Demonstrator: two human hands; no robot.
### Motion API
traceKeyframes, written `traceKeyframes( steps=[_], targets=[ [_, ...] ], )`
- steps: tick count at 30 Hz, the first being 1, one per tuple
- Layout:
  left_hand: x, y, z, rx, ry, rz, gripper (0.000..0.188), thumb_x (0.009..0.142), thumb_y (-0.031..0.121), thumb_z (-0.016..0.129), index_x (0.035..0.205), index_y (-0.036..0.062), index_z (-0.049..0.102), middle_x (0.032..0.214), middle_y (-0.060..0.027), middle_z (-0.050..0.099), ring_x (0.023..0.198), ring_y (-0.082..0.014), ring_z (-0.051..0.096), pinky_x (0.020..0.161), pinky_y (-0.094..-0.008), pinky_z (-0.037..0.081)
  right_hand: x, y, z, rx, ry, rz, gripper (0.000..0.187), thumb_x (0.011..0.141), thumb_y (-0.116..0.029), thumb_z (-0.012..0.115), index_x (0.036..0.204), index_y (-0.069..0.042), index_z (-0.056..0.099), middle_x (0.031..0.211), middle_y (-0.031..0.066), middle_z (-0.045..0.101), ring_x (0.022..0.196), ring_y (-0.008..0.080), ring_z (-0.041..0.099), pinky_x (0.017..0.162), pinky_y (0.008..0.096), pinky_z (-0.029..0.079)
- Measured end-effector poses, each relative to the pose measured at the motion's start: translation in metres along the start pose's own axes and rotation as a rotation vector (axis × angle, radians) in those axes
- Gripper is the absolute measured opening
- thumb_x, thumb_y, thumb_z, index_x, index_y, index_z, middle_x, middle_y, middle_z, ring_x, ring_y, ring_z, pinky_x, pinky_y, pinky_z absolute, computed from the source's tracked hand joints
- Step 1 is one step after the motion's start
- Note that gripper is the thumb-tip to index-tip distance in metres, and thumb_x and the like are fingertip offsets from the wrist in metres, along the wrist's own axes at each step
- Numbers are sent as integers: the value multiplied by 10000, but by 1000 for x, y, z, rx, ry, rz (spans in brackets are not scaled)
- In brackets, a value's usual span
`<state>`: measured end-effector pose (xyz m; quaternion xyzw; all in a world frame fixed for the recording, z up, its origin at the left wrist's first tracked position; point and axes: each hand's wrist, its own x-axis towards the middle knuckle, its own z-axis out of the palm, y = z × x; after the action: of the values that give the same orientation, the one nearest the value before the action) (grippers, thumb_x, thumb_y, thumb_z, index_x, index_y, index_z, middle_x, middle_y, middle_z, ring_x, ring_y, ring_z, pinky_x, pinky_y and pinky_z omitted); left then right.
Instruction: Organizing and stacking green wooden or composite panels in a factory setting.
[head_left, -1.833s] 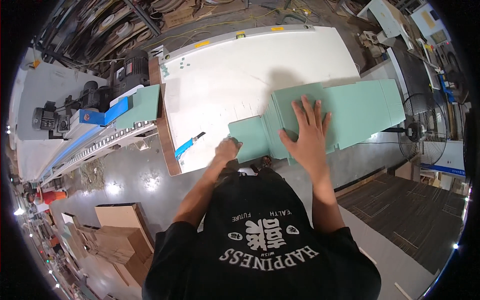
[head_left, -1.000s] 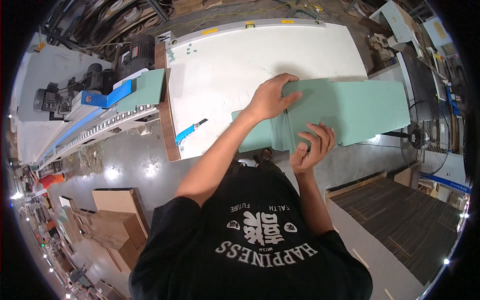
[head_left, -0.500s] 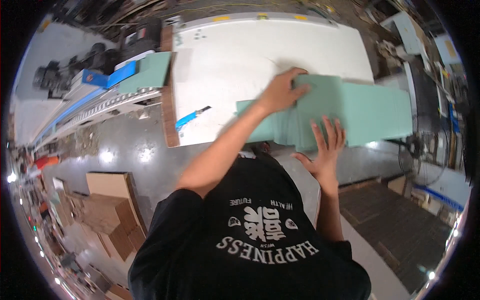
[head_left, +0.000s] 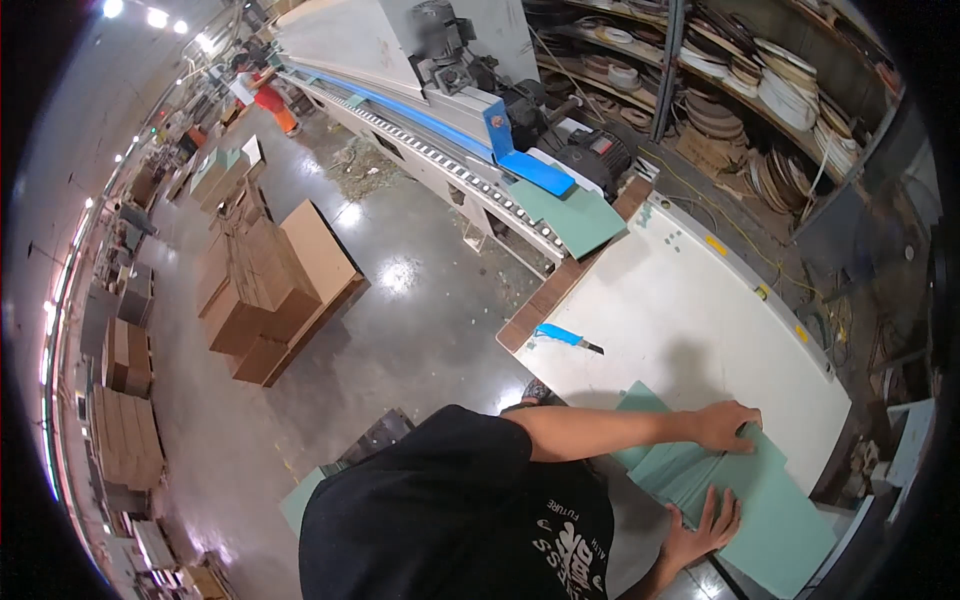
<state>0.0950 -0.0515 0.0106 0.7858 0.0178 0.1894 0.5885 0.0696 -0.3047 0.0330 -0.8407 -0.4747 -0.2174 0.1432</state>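
Note:
Several flat green panels (head_left: 775, 510) lie overlapped at the near edge of a white worktable (head_left: 690, 310). My left hand (head_left: 727, 427) is closed on the far edge of an upper panel, with its thumb on the face. Closer to my body, my right hand (head_left: 705, 528) rests against the near side of the panels with its fingers spread. Another green panel (head_left: 638, 400) sticks out to the left, beneath my left forearm. A blue-handled utility knife (head_left: 566, 336) lies on the tabletop, apart from both hands.
A long machine with a roller track (head_left: 440, 165) and blue guard (head_left: 535, 172) meets the table's far-left end, where a green panel (head_left: 580, 222) rests. Brown boards (head_left: 262, 280) are stacked on the floor at left. Shelves at the back hold coiled strips (head_left: 712, 112). A person (head_left: 268, 92) stands far away.
The view has swung left, bringing the machine, shelves and distant person into sight. Both hands remain at the green panels, the left at the far edge and the right at the near side.

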Motion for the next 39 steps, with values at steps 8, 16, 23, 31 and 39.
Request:
traceKeyframes(
  steps=[8, 16, 23, 31, 39],
  targets=[
    [8, -4, -1, 5, -26, -10, 431, 837, 355, 786, 1121, 67, 639, 872, -170, 716, 838, -361, 706, 758, -471, 545, 10, -6, -6, 31, -86, 72, 869, 722, -743, 742, 1347, -141, 707, 1449, 99, 581, 1339, 389, 487, 1074, 576, 398],
    [12, -8, 0, -87, -132, -74, 530, 895, 346, 770, 1272, 27, 577, 1014, -168, 708, 937, -335, 696, 827, -451, 536, 26, -22, -34, 95, -243, 187, 769, 781, -494, 837, 1403, -84, 647, 1441, 125, 546, 1292, 383, 504, 1092, 544, 373],
    [-23, -72, 17, -179, 524, -187, 452, 1005, 351, 679, 1278, 2, 589, 1164, -192, 649, 1046, -332, 668, 918, -444, 531, 65, 13, -34, 389, -280, 335, 606, 903, -361, 748, 1383, -14, 619, 1373, 182, 587, 1250, 381, 540, 1077, 537, 408],
    [-138, -133, -40, 235, 209, -461, 250, 910, 265, 706, 984, 30, 658, 1045, -189, 685, 1034, -401, 661, 901, -497, 534, 125, -23, -10, 230, -169, 211, 724, 897, -410, 730, 1501, -69, 520, 1566, 143, 480, 1463, 389, 400, 1212, 533, 320],
    [-215, -161, -90, 493, 142, -809, 348, 927, 382, 674, 1019, 48, 663, 1083, -202, 697, 1087, -397, 662, 916, -514, 548, 113, -17, 17, 179, -223, 221, 696, 914, -369, 710, 1526, -108, 504, 1625, 103, 426, 1497, 374, 363, 1242, 526, 297]
  ],
)
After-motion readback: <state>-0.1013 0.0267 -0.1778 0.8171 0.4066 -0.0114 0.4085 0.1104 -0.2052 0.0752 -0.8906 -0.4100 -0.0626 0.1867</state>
